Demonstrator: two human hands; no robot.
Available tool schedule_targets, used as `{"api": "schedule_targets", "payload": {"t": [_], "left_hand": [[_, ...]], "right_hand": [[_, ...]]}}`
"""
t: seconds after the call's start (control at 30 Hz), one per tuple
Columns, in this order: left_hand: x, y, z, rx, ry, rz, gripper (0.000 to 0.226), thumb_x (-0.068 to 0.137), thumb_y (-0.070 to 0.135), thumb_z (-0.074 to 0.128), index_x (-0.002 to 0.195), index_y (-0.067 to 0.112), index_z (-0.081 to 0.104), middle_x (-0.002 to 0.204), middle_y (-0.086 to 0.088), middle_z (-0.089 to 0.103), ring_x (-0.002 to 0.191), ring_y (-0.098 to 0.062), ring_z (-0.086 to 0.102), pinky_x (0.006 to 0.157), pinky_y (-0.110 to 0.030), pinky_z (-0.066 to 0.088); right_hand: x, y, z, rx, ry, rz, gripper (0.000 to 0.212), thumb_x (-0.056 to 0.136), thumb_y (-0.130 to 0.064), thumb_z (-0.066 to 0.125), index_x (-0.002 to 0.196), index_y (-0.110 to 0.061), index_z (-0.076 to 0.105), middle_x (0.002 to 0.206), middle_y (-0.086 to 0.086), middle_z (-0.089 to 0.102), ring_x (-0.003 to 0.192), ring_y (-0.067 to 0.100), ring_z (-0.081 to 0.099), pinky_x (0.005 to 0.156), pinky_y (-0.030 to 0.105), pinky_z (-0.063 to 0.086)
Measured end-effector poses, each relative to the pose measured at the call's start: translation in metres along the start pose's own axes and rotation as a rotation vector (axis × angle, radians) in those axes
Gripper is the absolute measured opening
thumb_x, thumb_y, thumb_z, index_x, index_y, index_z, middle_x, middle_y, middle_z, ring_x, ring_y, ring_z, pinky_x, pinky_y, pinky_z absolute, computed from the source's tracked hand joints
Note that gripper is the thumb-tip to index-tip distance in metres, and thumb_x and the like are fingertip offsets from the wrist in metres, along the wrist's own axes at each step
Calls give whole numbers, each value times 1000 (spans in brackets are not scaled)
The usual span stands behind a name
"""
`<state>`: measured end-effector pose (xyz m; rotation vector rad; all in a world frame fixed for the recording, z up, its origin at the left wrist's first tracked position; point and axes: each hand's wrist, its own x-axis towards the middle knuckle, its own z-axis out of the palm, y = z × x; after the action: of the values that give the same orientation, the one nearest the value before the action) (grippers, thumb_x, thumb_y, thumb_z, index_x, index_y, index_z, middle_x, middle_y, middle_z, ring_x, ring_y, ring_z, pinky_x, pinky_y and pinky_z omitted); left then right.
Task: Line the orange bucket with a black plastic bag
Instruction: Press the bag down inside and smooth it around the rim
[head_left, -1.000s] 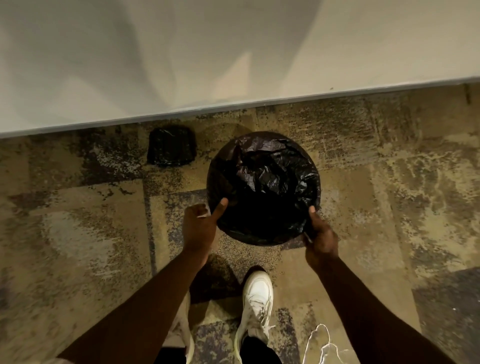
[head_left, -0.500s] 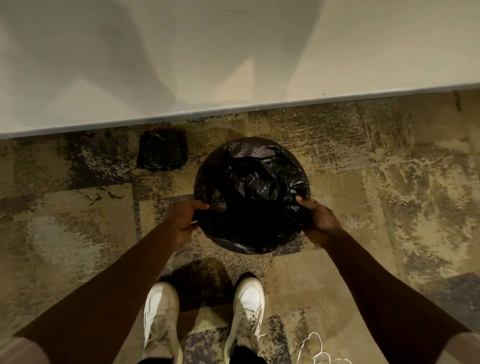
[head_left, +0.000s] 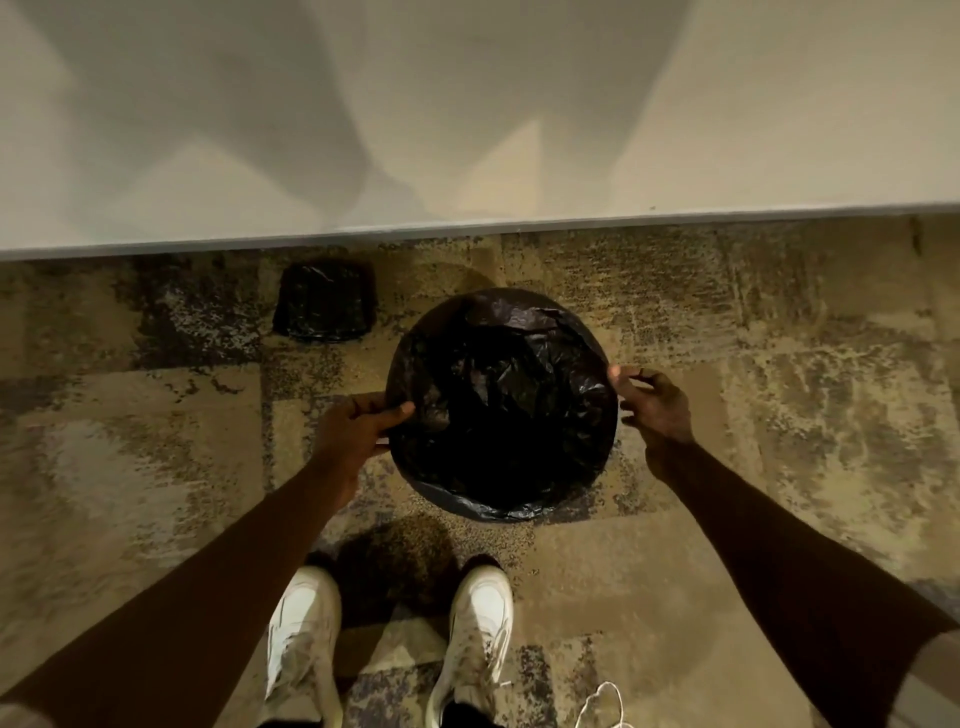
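Note:
The bucket stands on the carpet near the wall, seen from above. A black plastic bag (head_left: 501, 405) covers its whole mouth and hangs over the rim, so no orange shows. My left hand (head_left: 358, 431) grips the bag at the rim's left side, thumb on top. My right hand (head_left: 654, 405) is at the rim's right side with fingers spread and the thumb touching the bag's edge.
A folded stack of black bags (head_left: 326, 300) lies on the carpet to the bucket's left, close to the white wall (head_left: 467, 114). My two white shoes (head_left: 306, 639) stand just in front of the bucket. A thin white cord (head_left: 602, 701) lies at the bottom right.
Both hands have slid up along the rim's sides from its near edge. The bag now lies tighter around the rim, and my right hand's fingers have spread.

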<state>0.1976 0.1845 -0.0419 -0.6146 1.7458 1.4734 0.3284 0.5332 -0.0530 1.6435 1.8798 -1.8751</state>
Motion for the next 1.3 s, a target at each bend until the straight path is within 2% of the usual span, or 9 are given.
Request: {"api": "schedule_targets", "payload": {"t": [0.13, 0.33, 0.67, 0.73, 0.8, 0.87, 0.97, 1.1, 1.3], "left_hand": [[-9, -6, 0, -53, 17, -38, 8, 85, 12, 82, 90, 14, 77, 92, -5, 82, 93, -29, 76, 80, -40, 59], [-14, -12, 5, -167, -27, -147, 6, 93, 17, 74, 91, 11, 75, 95, -5, 81, 101, -29, 73, 83, -39, 56], [-14, -23, 9, -213, 24, -177, 45, 84, 45, 82, 111, 10, 77, 118, -9, 79, 115, -32, 71, 91, -45, 58], [-18, -24, 10, 62, 127, -33, 81, 68, 73, 80, 117, 9, 71, 126, -12, 73, 119, -33, 69, 92, -47, 59], [-27, -23, 9, 516, 310, 245, 96, 70, 77, 76, 135, 11, 54, 149, -17, 50, 134, -37, 55, 100, -47, 55], [-37, -16, 12, 913, 363, 658, 81, 86, 68, 68, 143, 13, 48, 162, -18, 34, 149, -38, 40, 110, -48, 44], [-46, -1, 31, 1228, 88, 1059, 52, 102, 48, 50, 139, 12, 57, 167, -18, 34, 158, -35, 29, 122, -54, 36], [-48, 0, 64, 1525, -58, 980, 71, 105, 52, 37, 154, 1, 42, 172, -23, 19, 163, -35, 13, 132, -48, 16], [-32, -7, 70, 1904, -111, 691, 101, 100, 73, 18, 163, -4, 2, 170, -32, -14, 160, -42, -21, 131, -52, -7]], "right_hand": [[15, -34, 9, 16, -115, 4, 31, 84, -36, 86, 100, -12, 75, 100, 2, 80, 80, 14, 78, 62, 28, 58], [33, -54, 33, -144, -219, 42, 43, 79, -39, 89, 105, -6, 80, 104, 7, 83, 93, 21, 80, 72, 31, 62], [30, -55, 37, -219, -208, 45, 50, 79, -44, 88, 110, -6, 77, 110, 12, 80, 98, 26, 79, 78, 36, 65], [19, -56, 37, -298, -50, -79, 58, 77, -57, 85, 111, -11, 73, 106, 5, 78, 96, 22, 76, 73, 33, 62], [12, -56, 35, -611, 110, -497, 60, 81, -62, 79, 116, -15, 65, 112, 4, 67, 102, 21, 67, 78, 34, 57], [4, -63, 34, -915, 75, -937, 53, 88, -50, 75, 125, -15, 61, 127, 12, 57, 116, 27, 56, 88, 36, 52], [-9, -73, 51, -1182, -213, -1340, 43, 95, -34, 66, 130, -8, 65, 140, 23, 56, 127, 39, 54, 98, 51, 54], [-13, -53, 65, -1572, -521, -1450, 56, 94, -38, 60, 143, -10, 59, 156, 21, 49, 149, 41, 40, 118, 53, 40], [-2, -36, 61, -1990, -586, -1299, 78, 97, -57, 49, 160, -13, 39, 172, 20, 23, 162, 42, 3, 128, 59, 10]]}}
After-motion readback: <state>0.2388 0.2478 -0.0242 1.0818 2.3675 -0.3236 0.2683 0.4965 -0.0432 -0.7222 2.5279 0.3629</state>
